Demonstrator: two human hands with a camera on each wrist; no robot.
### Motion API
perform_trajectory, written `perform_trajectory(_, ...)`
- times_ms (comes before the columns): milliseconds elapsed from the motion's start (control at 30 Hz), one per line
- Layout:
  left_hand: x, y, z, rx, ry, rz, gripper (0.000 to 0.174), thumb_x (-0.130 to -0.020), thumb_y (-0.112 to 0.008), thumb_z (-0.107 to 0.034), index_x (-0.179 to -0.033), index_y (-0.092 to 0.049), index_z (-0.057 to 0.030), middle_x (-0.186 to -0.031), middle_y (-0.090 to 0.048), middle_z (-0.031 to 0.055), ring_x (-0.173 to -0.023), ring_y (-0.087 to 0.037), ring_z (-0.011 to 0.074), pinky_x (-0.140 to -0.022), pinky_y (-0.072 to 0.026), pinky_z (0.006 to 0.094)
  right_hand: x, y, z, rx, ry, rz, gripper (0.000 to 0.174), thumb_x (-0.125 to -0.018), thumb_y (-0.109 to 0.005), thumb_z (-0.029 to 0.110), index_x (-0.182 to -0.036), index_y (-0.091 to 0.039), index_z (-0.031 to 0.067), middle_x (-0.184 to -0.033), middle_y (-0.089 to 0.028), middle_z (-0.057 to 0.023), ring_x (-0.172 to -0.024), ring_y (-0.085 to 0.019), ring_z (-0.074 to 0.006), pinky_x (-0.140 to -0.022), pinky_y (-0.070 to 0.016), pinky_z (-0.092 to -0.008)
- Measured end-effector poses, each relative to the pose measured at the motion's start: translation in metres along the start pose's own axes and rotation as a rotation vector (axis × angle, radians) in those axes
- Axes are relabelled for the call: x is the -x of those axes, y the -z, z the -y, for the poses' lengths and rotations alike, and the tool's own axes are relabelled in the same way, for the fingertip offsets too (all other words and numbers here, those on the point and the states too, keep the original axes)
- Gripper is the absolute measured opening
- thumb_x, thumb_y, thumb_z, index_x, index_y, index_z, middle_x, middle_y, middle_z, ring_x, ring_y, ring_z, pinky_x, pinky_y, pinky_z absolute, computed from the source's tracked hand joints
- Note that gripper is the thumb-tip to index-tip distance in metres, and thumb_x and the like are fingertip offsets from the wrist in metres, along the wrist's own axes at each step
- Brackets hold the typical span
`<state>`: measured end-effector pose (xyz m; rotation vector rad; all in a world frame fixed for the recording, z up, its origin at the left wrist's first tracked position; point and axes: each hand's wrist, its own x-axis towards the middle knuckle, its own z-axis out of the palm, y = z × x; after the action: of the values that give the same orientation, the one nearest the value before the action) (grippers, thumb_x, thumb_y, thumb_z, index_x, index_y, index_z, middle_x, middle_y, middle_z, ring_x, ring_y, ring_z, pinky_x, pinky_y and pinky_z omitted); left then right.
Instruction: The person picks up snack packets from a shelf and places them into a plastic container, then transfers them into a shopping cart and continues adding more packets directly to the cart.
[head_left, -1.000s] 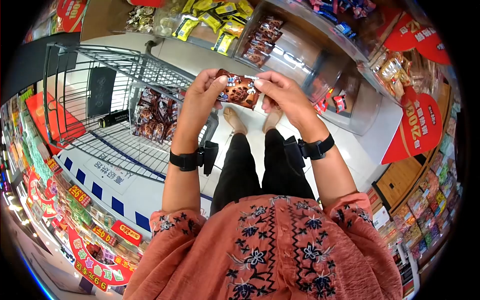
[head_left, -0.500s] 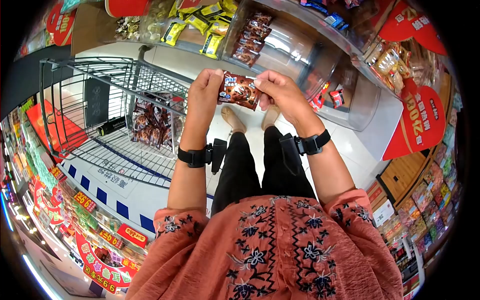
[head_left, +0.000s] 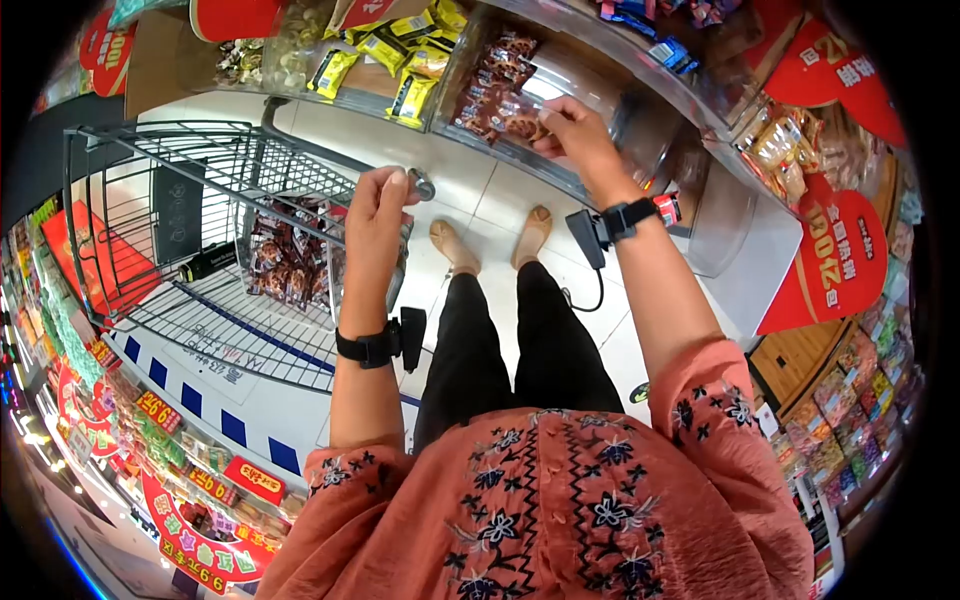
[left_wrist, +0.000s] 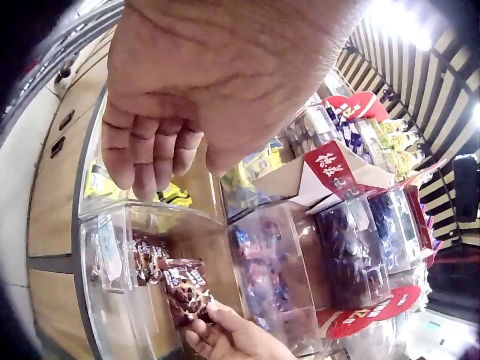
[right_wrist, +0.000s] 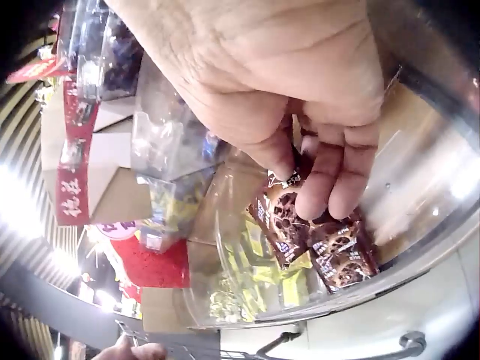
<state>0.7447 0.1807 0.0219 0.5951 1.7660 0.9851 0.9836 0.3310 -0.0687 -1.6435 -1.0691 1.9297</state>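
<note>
My right hand [head_left: 582, 142] pinches a brown cookie packet [head_left: 522, 127] by its edge, over the front of a clear display bin [head_left: 570, 85]. More brown packets [head_left: 495, 75] of the same look lie in that bin, right beside the held one. The right wrist view has the held packet [right_wrist: 279, 217] between thumb and fingertips, overlapping other packets [right_wrist: 343, 259]. In front of the body, near the cart's handle end, my left hand [head_left: 375, 210] hangs with loosely curled fingers and holds nothing. The left wrist view shows its fingers [left_wrist: 154, 146] bent, nothing in them.
A wire shopping cart [head_left: 200, 300] stands at the left, with a clear container of brown packets [head_left: 292, 258] in it. Bins of yellow packets [head_left: 410, 95] and gold-wrapped snacks [head_left: 775, 140] flank the brown ones. A red sign [head_left: 835, 255] juts out at the right.
Both hands held the cookie packet in front of the body earlier. The left hand has let go and lowered slightly; the right hand has carried the packet forward to the bin.
</note>
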Motion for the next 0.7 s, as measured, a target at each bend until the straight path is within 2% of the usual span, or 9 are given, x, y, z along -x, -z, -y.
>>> perform_trajectory(100,0.008,0.008,0.007,0.018,0.020,-0.014,0.031,-0.102,-0.056,-0.027,-0.117,-0.058,-0.0004,-0.106,-0.066,0.0065,-0.090,-0.064,0.0123,-0.073,-0.0484,0.0243,-0.020,-0.019,-0.013,0.063,-0.069,0.013,0.020,-0.095,-0.062,0.019,-0.110,-0.064,0.0049,-0.086,-0.067,-0.0059,-0.070,-0.068,-0.0151,-0.063,-0.0562,-0.0276)
perform_trajectory(233,0.017,0.019,0.007,0.037,0.076,-0.068,0.031,-0.102,-0.056,-0.027,-0.118,-0.058,-0.0003,-0.106,-0.066,0.0062,-0.090,-0.064,0.0125,-0.075,-0.0485,0.0248,-0.042,-0.040,-0.033,0.118,-0.097,-0.011,0.020,-0.096,-0.060,0.014,-0.114,-0.064,0.0056,-0.080,-0.070,-0.0085,-0.062,-0.068,-0.0155,-0.053,-0.0552,-0.0288)
perform_trajectory(333,0.021,0.029,0.009,0.037,0.079,-0.094,0.033,-0.102,-0.056,-0.028,-0.120,-0.057,-0.0001,-0.106,-0.066,0.0063,-0.091,-0.064,0.0128,-0.076,-0.0487,0.0250,-0.051,-0.047,-0.040,0.196,-0.135,0.033,0.025,-0.096,-0.061,0.017,-0.117,-0.062,0.0034,-0.097,-0.068,-0.0085,-0.070,-0.069,-0.0165,-0.061,-0.0569,-0.0282)
perform_trajectory(633,0.029,0.058,0.019,0.064,0.069,-0.142,0.032,-0.103,-0.055,-0.026,-0.122,-0.058,-0.0002,-0.108,-0.066,0.0084,-0.093,-0.065,0.0138,-0.075,-0.0507,0.0255,-0.066,-0.054,-0.052,0.422,-0.137,0.116,0.031,-0.094,-0.060,0.018,-0.121,-0.062,0.0042,-0.096,-0.067,-0.0055,-0.079,-0.066,-0.0134,-0.066,-0.0542,-0.0281)
perform_trajectory(700,0.034,0.070,0.022,0.065,0.034,-0.191,0.031,-0.103,-0.054,-0.026,-0.121,-0.060,-0.0015,-0.107,-0.066,0.0073,-0.093,-0.065,0.0133,-0.075,-0.0502,0.0255,-0.069,-0.047,-0.061,0.503,-0.030,0.061,0.031,-0.094,-0.060,0.019,-0.122,-0.062,0.0052,-0.098,-0.067,-0.0047,-0.081,-0.066,-0.0138,-0.068,-0.0543,-0.0283)
